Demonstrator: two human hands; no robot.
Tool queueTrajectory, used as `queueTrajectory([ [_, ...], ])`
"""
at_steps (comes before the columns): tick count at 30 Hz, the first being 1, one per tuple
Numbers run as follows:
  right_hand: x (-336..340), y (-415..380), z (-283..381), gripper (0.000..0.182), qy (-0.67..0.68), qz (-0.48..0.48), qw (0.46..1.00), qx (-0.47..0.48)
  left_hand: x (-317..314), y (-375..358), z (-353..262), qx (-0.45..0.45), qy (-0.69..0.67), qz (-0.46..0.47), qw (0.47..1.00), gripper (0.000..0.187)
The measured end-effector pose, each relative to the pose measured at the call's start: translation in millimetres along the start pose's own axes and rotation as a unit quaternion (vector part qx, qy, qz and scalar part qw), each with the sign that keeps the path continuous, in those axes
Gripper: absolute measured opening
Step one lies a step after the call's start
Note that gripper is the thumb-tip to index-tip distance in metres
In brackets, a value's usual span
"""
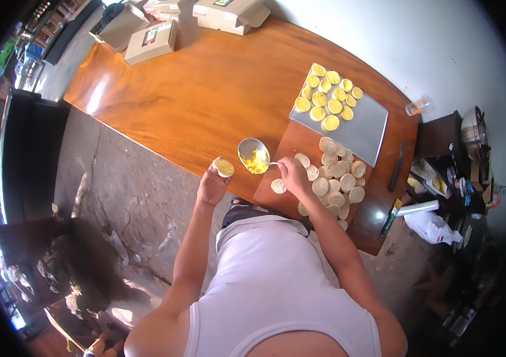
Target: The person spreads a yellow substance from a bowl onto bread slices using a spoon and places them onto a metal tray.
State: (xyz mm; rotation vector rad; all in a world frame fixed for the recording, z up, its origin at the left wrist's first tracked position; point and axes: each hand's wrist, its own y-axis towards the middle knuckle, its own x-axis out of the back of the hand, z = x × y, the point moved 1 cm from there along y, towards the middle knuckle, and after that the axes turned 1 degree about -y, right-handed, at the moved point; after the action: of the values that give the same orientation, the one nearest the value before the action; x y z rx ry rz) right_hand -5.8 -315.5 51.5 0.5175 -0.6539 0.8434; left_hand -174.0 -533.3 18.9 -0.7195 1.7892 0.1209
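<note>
My left hand (212, 187) holds up a round bread piece (224, 167) with yellow spread on its top, beyond the table's near edge. The fingers of my right hand (292, 175) are closed on the handle of a spoon (273, 163), whose head reaches into a metal bowl (246, 147) of yellow spread. Plain round bread pieces (337, 184) lie in a heap on a reddish-brown board (280, 147), right of my right hand. Farther back, several yellow-topped rounds (318, 113) stand in rows on a grey tray (371, 121).
Cardboard boxes (151, 43) sit at the wooden table's (205, 89) far left. Near its right edge are a plastic cup (418, 106), a dark long object (398, 166) and a brush (391, 216). A metal bowl (474, 134) stands farther right.
</note>
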Motion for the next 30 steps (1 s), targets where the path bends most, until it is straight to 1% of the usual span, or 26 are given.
queueTrajectory([
  [2, -13.6, -0.2, -4.0, 0.007, -0.024, 0.009, 1.0, 0.009, 15.3, -3.8, 6.9, 0.036, -0.012, -0.036, 0.999, 0.053],
  [4, -19.2, -2.0, -1.1, 0.006, -0.048, 0.016, 0.999, 0.017, 24.5, -6.0, 10.7, 0.043, -0.026, -0.041, 0.998, 0.053],
  [6, -22.3, -3.8, 1.5, 0.008, -0.038, 0.014, 0.999, -0.019, 30.9, -6.8, 12.0, 0.053, -0.037, -0.046, 0.997, 0.054],
  [7, -23.3, -3.3, 2.7, 0.008, -0.041, 0.017, 0.999, -0.02, 33.4, -6.9, 12.5, 0.057, -0.031, -0.054, 0.996, 0.055],
  [9, -25.2, -3.5, 2.1, 0.012, -0.01, 0.051, 0.993, -0.109, 37.1, -8.0, 13.8, 0.062, -0.029, -0.063, 0.996, 0.056],
  [10, -25.9, -3.2, 2.8, 0.012, -0.012, 0.052, 0.993, -0.109, 38.4, -8.3, 13.0, 0.066, -0.024, -0.069, 0.995, 0.056],
  [12, -29.2, -3.4, -0.5, 0.015, -0.011, 0.078, 0.978, -0.192, 41.4, -7.7, 12.2, 0.07, -0.019, -0.075, 0.995, 0.055],
  [13, -30.4, -2.7, -3.8, 0.015, -0.011, 0.077, 0.978, -0.191, 43.4, -7.0, 12.2, 0.07, -0.021, -0.079, 0.994, 0.054],
  [15, -30.8, 0.8, -6.6, 0.016, 0.041, 0.073, 0.975, -0.204, 47.8, -4.8, 10.5, 0.07, -0.019, -0.084, 0.994, 0.052],
  [17, -30.5, 2.1, -3.6, 0.017, 0.051, 0.071, 0.976, -0.199, 52.1, -0.8, 8.4, 0.029, -0.029, -0.094, 0.995, 0.048],
  [18, -27.9, 2.6, -0.3, 0.017, 0.058, 0.07, 0.977, -0.195, 50.0, 2.2, 7.5, 0.033, -0.027, -0.093, 0.995, 0.048],
  [19, -26.3, 3.6, 3.1, 0.017, 0.058, 0.068, 0.976, -0.198, 48.2, 6.5, 6.0, 0.014, -0.035, -0.099, 0.994, 0.047],
  [20, -25.7, 6.0, 6.7, 0.017, 0.041, 0.09, 0.973, -0.21, 46.2, 10.8, 4.8, -0.006, -0.044, -0.104, 0.994, 0.046],
  [21, -27.4, 7.2, 5.5, 0.017, 0.024, 0.112, 0.969, -0.22, 46.7, 15.8, 5.6, -0.006, -0.044, -0.103, 0.994, 0.046],
  [25, -41.4, 5.5, -8.7, 0.017, 0.053, 0.083, 0.979, -0.177, 47.7, 31.6, 11.2, 0.006, -0.044, -0.079, 0.996, 0.047],
  [27, -43.1, 4.0, -10.4, 0.016, 0.059, 0.08, 0.976, -0.196, 46.4, 34.0, 16.3, 0.013, -0.05, -0.075, 0.996, 0.048],
  [29, -45.0, 8.2, -4.1, 0.016, 0.065, 0.078, 0.972, -0.213, 44.1, 33.7, 16.5, -0.001, -0.063, -0.089, 0.994, 0.048],
  [30, -45.8, 10.0, -0.7, 0.016, 0.076, 0.056, 0.973, -0.212, 45.9, 33.7, 17.4, 0.002, -0.063, -0.089, 0.994, 0.048],
])
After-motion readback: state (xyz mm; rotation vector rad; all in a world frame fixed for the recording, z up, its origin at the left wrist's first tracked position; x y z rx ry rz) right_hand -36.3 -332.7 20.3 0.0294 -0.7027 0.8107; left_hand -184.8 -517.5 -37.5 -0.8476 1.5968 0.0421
